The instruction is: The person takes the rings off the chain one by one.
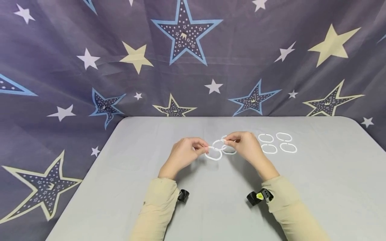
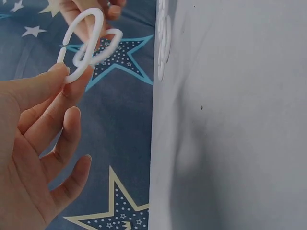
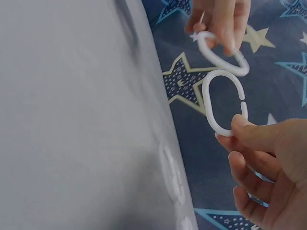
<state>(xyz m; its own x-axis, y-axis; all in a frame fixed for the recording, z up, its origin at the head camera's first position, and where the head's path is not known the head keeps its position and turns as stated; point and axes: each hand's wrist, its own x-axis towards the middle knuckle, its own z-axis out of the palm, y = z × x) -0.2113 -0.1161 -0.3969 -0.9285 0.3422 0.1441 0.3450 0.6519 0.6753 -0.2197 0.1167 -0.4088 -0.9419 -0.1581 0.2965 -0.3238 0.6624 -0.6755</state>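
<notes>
My left hand (image 1: 184,153) pinches a white oval plastic link ring (image 2: 98,29) between thumb and index finger, with the other fingers loosely bent. My right hand (image 1: 248,147) holds a second white link ring (image 3: 206,101) by its lower end, between thumb and fingertips. Each ring has a small gap in one long side. The two rings are held close together above the table, near each other's ends; whether they touch cannot be told. Behind the right hand, more white rings (image 1: 230,154) lie on the table, partly hidden.
To the right of the right hand, several white link rings (image 1: 269,153) lie in two columns on the grey covered table (image 1: 217,207). A dark star-patterned cloth (image 1: 193,80) hangs behind the table's far edge. Black straps with cameras (image 1: 254,198) sit at the wrists.
</notes>
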